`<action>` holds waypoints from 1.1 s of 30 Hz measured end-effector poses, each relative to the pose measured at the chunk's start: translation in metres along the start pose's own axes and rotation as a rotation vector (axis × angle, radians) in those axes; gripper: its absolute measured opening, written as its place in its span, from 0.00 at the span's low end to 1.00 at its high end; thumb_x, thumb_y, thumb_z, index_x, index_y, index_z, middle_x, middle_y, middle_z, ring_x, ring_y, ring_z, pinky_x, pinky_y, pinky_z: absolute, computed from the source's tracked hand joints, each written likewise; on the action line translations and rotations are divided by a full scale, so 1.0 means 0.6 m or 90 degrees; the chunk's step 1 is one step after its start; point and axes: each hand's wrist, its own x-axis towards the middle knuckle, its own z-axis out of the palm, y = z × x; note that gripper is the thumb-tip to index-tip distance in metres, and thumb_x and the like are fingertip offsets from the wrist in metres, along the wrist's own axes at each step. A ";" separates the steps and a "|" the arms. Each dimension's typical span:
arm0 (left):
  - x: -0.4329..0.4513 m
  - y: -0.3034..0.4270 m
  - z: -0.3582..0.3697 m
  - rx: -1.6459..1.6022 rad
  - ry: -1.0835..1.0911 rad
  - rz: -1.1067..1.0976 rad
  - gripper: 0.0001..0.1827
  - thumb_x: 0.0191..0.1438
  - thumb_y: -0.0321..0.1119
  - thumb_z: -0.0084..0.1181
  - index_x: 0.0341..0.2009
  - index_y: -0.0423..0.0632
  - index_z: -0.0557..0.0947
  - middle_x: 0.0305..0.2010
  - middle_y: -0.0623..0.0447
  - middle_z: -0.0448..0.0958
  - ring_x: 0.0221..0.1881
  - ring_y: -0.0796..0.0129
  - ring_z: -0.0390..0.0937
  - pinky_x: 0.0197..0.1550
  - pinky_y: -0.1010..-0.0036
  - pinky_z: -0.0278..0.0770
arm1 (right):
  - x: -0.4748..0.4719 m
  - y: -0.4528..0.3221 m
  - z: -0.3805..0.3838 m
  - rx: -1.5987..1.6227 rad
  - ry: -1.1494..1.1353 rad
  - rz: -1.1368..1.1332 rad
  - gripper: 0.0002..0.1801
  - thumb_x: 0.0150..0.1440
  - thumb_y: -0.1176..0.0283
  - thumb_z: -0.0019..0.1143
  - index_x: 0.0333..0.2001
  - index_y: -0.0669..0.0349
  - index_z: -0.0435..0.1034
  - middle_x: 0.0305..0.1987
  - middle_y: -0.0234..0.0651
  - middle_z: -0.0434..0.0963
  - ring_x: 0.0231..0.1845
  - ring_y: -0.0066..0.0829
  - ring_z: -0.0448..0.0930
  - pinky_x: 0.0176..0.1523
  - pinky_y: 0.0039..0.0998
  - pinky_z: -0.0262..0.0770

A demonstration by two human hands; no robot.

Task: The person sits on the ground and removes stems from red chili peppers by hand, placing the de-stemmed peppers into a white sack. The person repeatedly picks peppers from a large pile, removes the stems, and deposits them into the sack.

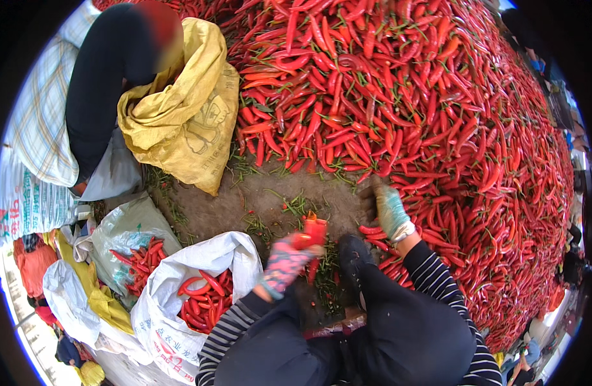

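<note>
My left hand point(290, 263), in a pink and grey patterned glove, is closed around several red chili peppers point(312, 230). It is above the bare floor, right of an open white woven sack point(242, 251) partly filled with red chilies point(206, 299). At the near edge of a large chili pile point(373, 116) is my right hand point(388, 207), in a teal glove with dark fingers. Its fingers look apart, with no pepper seen in them, though they are slightly blurred. Loose green stems point(327, 275) lie on the floor between my feet.
At left, a person point(100, 82) in dark clothing bends over a yellow woven sack point(189, 120). A clear plastic bag point(127, 217) with red chilies point(146, 260) on it lies behind the white sack. My dark shoe point(354, 253) rests beside the pile. Other people are at the rim.
</note>
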 end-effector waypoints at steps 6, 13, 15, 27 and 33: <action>-0.224 -0.004 -0.204 0.062 0.347 0.011 0.20 0.50 0.32 0.63 0.46 0.39 0.77 0.41 0.49 0.79 0.40 0.67 0.77 0.44 0.74 0.75 | -0.039 0.060 -0.090 -0.902 0.048 -0.369 0.16 0.53 0.58 0.51 0.32 0.61 0.72 0.25 0.47 0.76 0.30 0.48 0.78 0.32 0.44 0.73; -0.253 -0.062 -0.192 0.361 0.450 0.031 0.20 0.50 0.32 0.62 0.47 0.38 0.76 0.42 0.48 0.79 0.41 0.66 0.77 0.46 0.74 0.75 | -0.010 0.111 -0.021 -1.103 0.005 -0.441 0.12 0.49 0.60 0.54 0.29 0.56 0.74 0.27 0.38 0.77 0.29 0.40 0.79 0.28 0.40 0.73; -0.188 -0.044 -0.155 0.254 0.324 -0.021 0.21 0.51 0.32 0.61 0.48 0.36 0.76 0.43 0.46 0.78 0.44 0.65 0.77 0.49 0.73 0.73 | 0.005 0.095 -0.011 -1.009 -0.012 -0.383 0.13 0.49 0.60 0.52 0.29 0.59 0.74 0.27 0.44 0.77 0.30 0.43 0.79 0.31 0.42 0.73; 0.060 0.015 0.070 0.091 -0.079 0.001 0.25 0.57 0.45 0.51 0.52 0.38 0.71 0.42 0.46 0.77 0.42 0.63 0.73 0.46 0.69 0.70 | -0.058 0.047 0.065 -0.188 -0.049 -0.210 0.16 0.56 0.64 0.55 0.34 0.69 0.73 0.23 0.38 0.73 0.24 0.20 0.71 0.30 0.29 0.70; 0.047 0.008 0.060 -0.471 -0.247 -0.282 0.10 0.53 0.27 0.53 0.42 0.43 0.76 0.30 0.54 0.74 0.34 0.63 0.75 0.36 0.68 0.73 | -0.075 0.030 0.048 -0.160 -0.255 -0.180 0.16 0.57 0.64 0.54 0.43 0.66 0.73 0.33 0.36 0.77 0.36 0.24 0.77 0.41 0.26 0.73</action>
